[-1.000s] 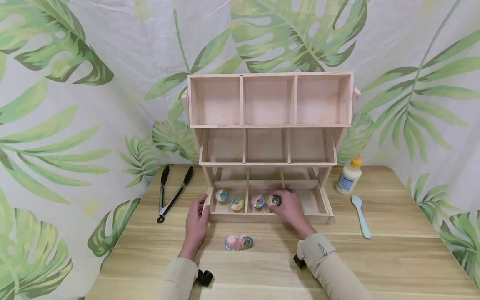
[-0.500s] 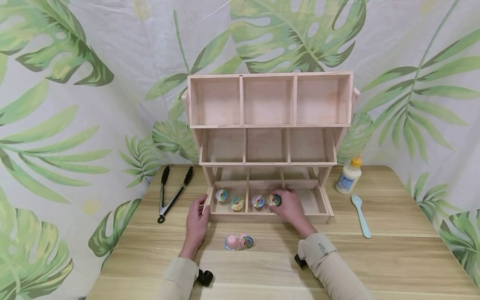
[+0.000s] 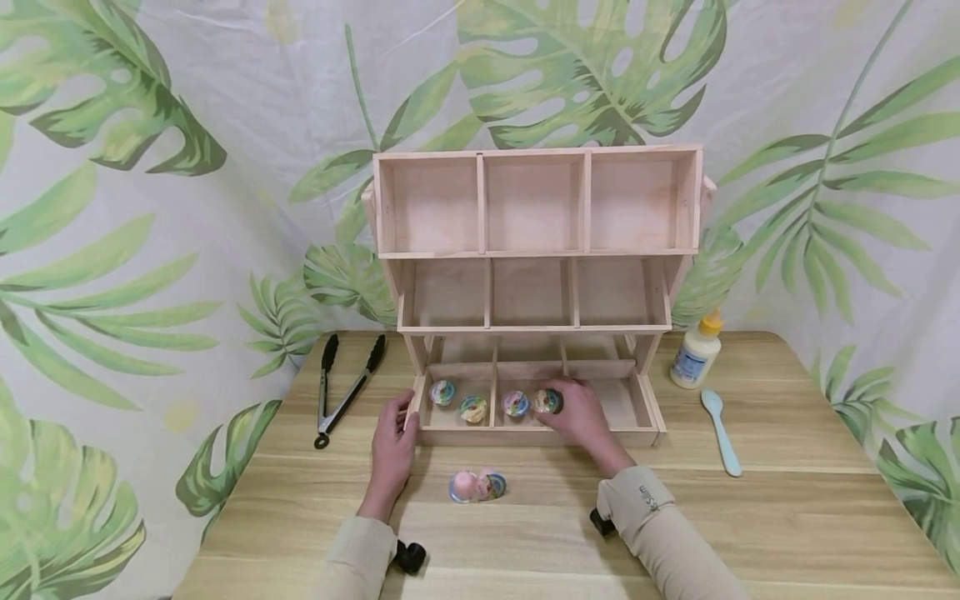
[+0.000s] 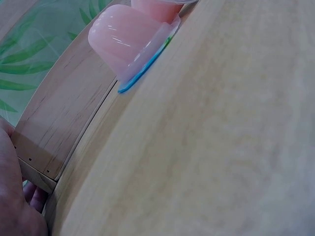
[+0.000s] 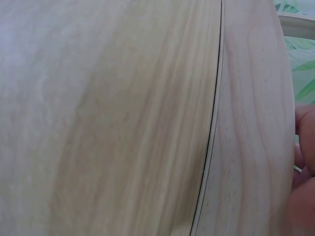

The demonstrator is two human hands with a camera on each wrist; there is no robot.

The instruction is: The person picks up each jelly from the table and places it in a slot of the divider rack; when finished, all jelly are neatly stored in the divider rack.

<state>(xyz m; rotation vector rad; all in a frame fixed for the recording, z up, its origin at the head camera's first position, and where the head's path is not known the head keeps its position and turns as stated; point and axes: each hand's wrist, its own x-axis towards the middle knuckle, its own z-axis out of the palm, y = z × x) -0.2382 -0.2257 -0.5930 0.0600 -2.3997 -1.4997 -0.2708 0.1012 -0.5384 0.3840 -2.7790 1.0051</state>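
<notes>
A wooden rack (image 3: 532, 437) has three tiers of compartments. My left hand (image 3: 393, 443) holds the left front corner of its lowest tier; in the left wrist view, fingers (image 4: 35, 197) show past the panel's end. In the lowest middle compartment, my right hand (image 3: 579, 412) pinches a jelly cup (image 3: 547, 401) with a printed lid. Beside that cup sits another jelly cup (image 3: 516, 404). The lowest left compartment holds a blue-lidded cup (image 3: 442, 392) and a yellowish-lidded one. Two pink jelly cups (image 4: 120, 42) lie on the table before the rack. The right wrist view mostly hides the right hand's grip.
Black-handled tongs (image 3: 339, 392) lie spread on the table (image 3: 817, 508) left of the rack. A glue bottle (image 3: 696, 354) with a yellow cap stands at the right, with a pale blue spoon (image 3: 722, 433) near it. Behind hangs a leaf-patterned cloth (image 3: 247, 100).
The head view has shifted very slightly. Both hands and the jelly cups keep their places.
</notes>
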